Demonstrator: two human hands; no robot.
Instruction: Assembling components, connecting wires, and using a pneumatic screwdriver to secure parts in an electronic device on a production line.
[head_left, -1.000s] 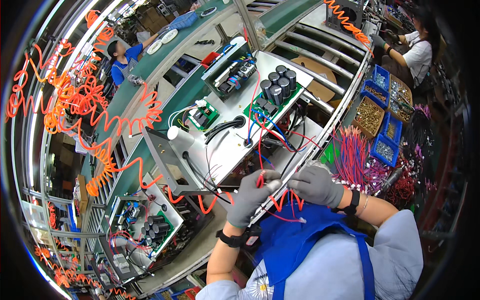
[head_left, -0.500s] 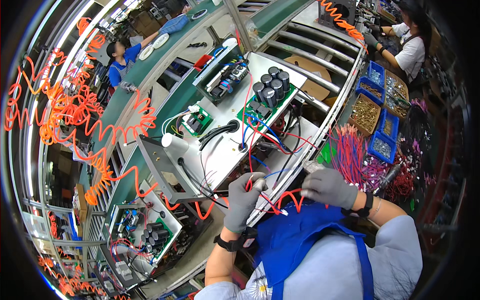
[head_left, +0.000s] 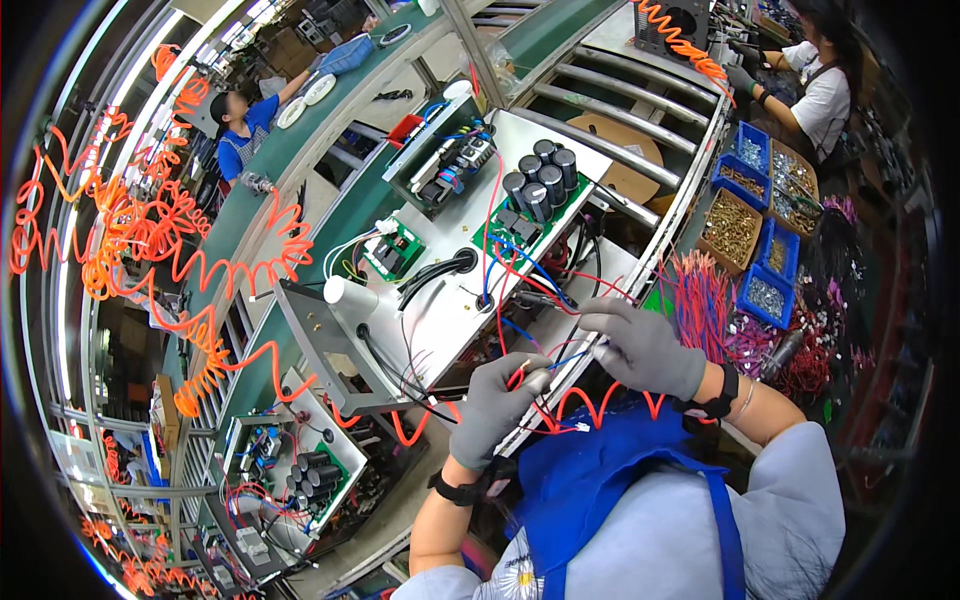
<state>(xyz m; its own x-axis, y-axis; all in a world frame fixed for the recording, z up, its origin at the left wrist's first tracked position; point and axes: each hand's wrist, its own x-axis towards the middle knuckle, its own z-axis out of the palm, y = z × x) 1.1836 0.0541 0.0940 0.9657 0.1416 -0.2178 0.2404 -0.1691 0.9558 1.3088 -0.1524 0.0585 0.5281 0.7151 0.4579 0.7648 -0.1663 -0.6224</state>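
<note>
My left hand [head_left: 493, 408], in a grey glove, is closed in a pinch on red wires [head_left: 516, 379] near the front edge of an opened metal chassis [head_left: 440, 325]. Close by on the right, my gloved right hand [head_left: 648, 350] is closed with its fingertips at a blue wire [head_left: 570, 357], which runs between the two hands. Their exact ends are hidden by the fingers. On the chassis stand a green circuit board with several black capacitors [head_left: 538, 200] and a smaller green board [head_left: 392, 257]. Black cables [head_left: 435, 277] pass through a hole in its white panel.
Orange coiled air hoses [head_left: 150, 235] hang at the left, one running below my hands. A second opened chassis [head_left: 300, 480] sits lower left. Bundles of red wires [head_left: 700, 310] and blue bins [head_left: 765, 295] of small hardware line the right. Two people work farther off; metal rollers [head_left: 620, 125] lie beyond.
My right hand has moved left and farther from me, closer to my left hand, and now touches the blue wire. My left hand has shifted slightly right, keeping the red wires.
</note>
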